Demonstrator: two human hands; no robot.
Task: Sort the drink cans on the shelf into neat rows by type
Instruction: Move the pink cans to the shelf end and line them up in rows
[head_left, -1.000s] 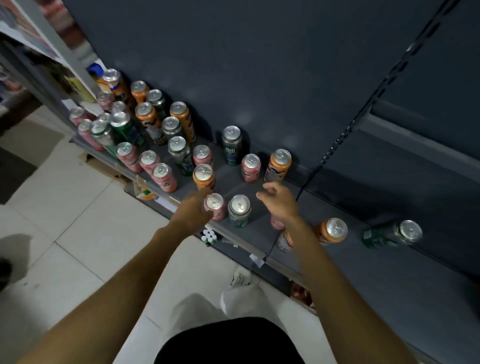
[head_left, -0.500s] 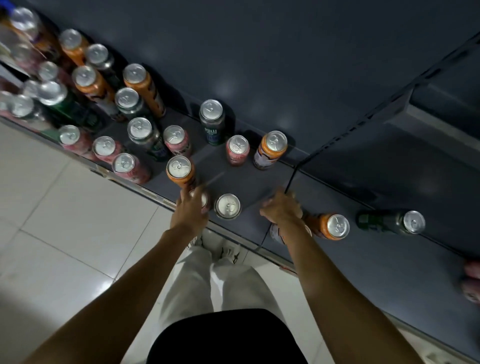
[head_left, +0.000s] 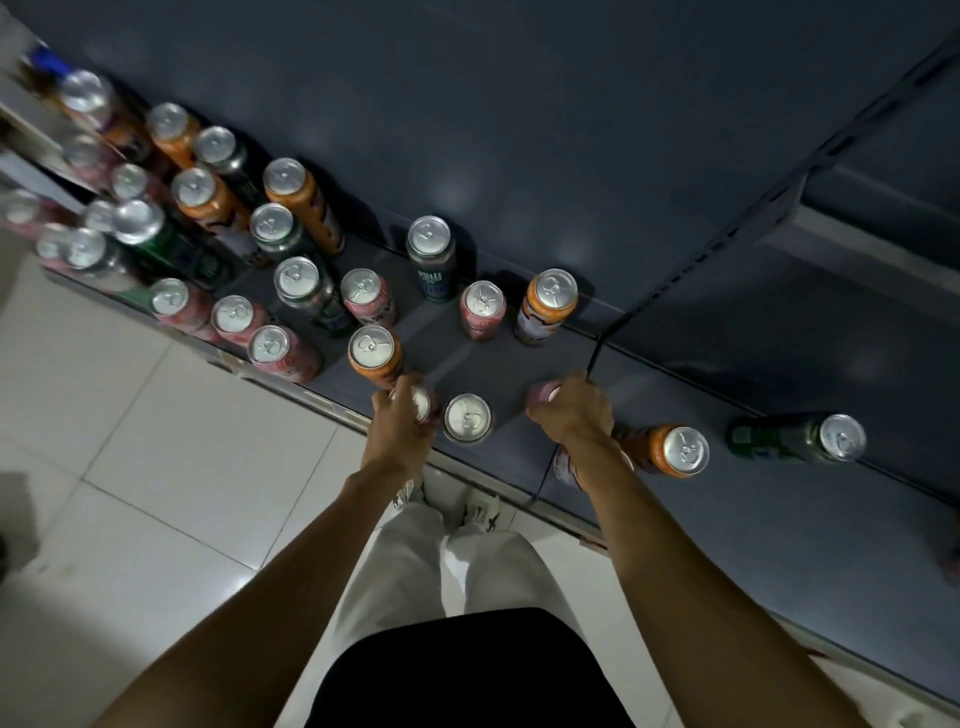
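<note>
Left hand (head_left: 402, 428) fingers curl round a pink can (head_left: 420, 404) at the shelf (head_left: 779, 519) front edge; right hand (head_left: 569, 413) grips another pink can (head_left: 543, 392), likely gathering pinks into one row.

Left hand (head_left: 402, 423) covers most of a pink can (head_left: 420, 402), only a sliver of lid showing. Right hand (head_left: 571, 413) hides all but the pink top (head_left: 543, 391) of another. A pale can (head_left: 566, 464) sits half behind the right wrist. Far-left cans (head_left: 62, 228) smear into blur (labels unreadable), and something pinkish (head_left: 953, 564) is cut by the right edge.
</note>
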